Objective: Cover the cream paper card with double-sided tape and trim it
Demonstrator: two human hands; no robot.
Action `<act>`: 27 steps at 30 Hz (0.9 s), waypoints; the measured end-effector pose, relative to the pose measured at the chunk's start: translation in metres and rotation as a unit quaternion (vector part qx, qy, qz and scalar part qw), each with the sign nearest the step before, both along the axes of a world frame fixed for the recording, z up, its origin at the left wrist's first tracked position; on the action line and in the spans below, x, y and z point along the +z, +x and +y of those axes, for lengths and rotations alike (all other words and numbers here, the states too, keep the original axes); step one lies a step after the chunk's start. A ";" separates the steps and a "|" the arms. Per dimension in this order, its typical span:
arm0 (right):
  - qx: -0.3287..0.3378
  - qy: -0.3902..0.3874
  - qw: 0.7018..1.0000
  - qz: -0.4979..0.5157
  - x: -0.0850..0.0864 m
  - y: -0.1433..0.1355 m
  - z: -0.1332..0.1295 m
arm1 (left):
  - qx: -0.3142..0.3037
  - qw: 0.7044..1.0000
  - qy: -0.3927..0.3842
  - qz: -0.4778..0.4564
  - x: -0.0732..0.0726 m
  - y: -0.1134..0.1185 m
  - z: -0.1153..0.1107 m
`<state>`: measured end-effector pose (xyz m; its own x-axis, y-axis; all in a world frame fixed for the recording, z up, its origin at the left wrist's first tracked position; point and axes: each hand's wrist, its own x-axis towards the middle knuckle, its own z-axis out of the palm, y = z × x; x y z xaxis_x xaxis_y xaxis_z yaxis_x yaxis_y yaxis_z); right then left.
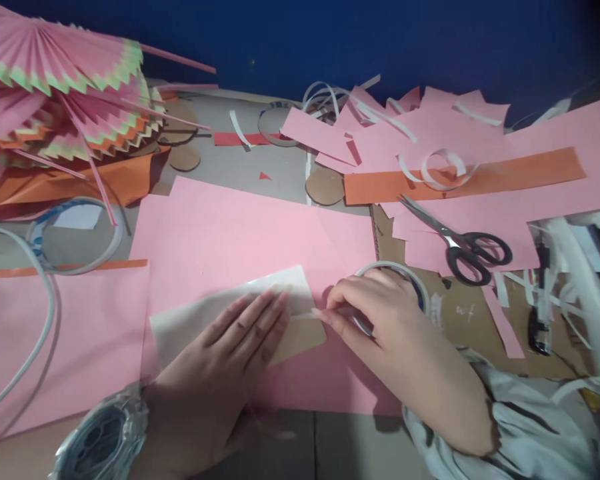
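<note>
Wristwatch near left; left hand flat on white paper; right hand pinches white strip running leftward from it.

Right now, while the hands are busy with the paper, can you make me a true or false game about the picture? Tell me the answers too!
1. The left hand rests on the white sheet. True.
2. The right hand is holding the scissors. False: the scissors lie unheld, and its fingers pinch the end of a thin white strip.
3. A white paper curl lies on the orange strip. True.
4. The pleated paper fans are on the right side of the picture. False: they are on the left side.
5. A big pink sheet lies under the white sheet. True.
</note>
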<state>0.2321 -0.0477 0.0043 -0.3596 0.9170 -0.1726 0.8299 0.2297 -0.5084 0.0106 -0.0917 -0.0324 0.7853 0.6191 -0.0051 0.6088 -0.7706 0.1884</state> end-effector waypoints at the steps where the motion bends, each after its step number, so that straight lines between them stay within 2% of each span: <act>1: -0.004 -0.008 1.000 0.004 0.001 0.000 0.000 | -0.001 1.000 0.002 -0.005 0.000 0.000 0.000; 14: -0.014 0.037 0.997 -0.073 -0.003 -0.010 -0.005 | 0.007 1.000 -0.013 -0.021 0.001 0.001 0.001; 27: 0.019 0.055 0.996 -0.066 -0.004 -0.009 -0.005 | 0.012 1.000 -0.019 -0.021 -0.001 0.000 0.000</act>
